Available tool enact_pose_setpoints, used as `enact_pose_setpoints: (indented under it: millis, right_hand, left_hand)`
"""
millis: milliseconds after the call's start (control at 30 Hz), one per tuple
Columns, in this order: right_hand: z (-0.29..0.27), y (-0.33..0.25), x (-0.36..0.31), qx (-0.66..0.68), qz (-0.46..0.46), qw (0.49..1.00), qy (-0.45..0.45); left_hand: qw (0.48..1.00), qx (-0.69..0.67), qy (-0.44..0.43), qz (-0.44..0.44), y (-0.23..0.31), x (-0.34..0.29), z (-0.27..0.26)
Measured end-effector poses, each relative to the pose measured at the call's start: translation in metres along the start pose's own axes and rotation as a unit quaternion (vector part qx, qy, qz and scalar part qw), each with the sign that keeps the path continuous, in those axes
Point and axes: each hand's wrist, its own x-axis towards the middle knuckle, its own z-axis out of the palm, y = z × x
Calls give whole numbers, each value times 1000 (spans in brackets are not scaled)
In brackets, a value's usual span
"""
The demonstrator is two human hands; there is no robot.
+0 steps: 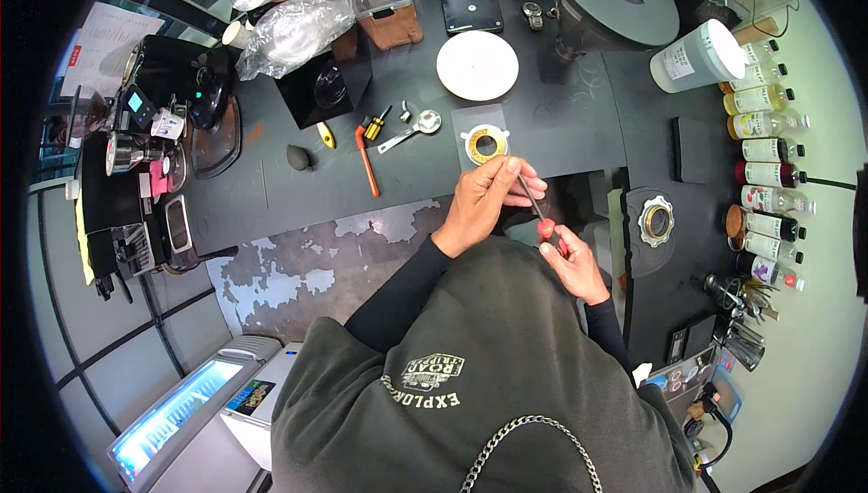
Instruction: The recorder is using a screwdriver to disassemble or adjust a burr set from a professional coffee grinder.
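Note:
My right hand (579,267) is closed round the red handle of a screwdriver (548,227), which I hold in front of my body at the counter's near edge. The metal shaft slants up and to the left. At its far end, the fingers of my left hand (479,205) pinch together on the shaft, hiding the tip. Just beyond my left fingers lies a brass-coloured ring in a white holder (485,144), on a grey sheet (481,116). My left hand partly overlaps the view of its near side.
Left of the ring lie a metal scoop (420,127), a yellow-and-black screwdriver (376,124) and an orange-handled tool (367,163). A white round plate (477,65) lies beyond the ring. Another ringed part (656,221) sits at right, near a row of bottles (767,149).

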Motion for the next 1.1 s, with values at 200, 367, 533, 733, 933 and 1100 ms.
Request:
enact_pose_setpoints:
  millis: [200, 367, 533, 733, 933, 1100]
  right_hand:
    - [-4, 15, -1, 8, -35, 999, 19]
    - [-15, 5, 5, -56, -27, 997, 45]
    - [-25, 10, -6, -29, -20, 996, 86]
    - [-37, 31, -6, -42, -29, 995, 91]
    - [-36, 21, -5, -39, -29, 997, 67]
    - [-36, 20, -6, 40, -16, 999, 29]
  left_hand:
    - [997, 57, 57, 8, -1, 1, -16]
    - [992, 33, 119, 28, -3, 7, -15]
    - [970, 116, 203, 65, 13, 17, -34]
    - [967, 103, 226, 65, 28, 20, -28]
    - [971, 136, 184, 74, 8, 17, -50]
    - [934, 220, 246, 140, 7, 21, -41]
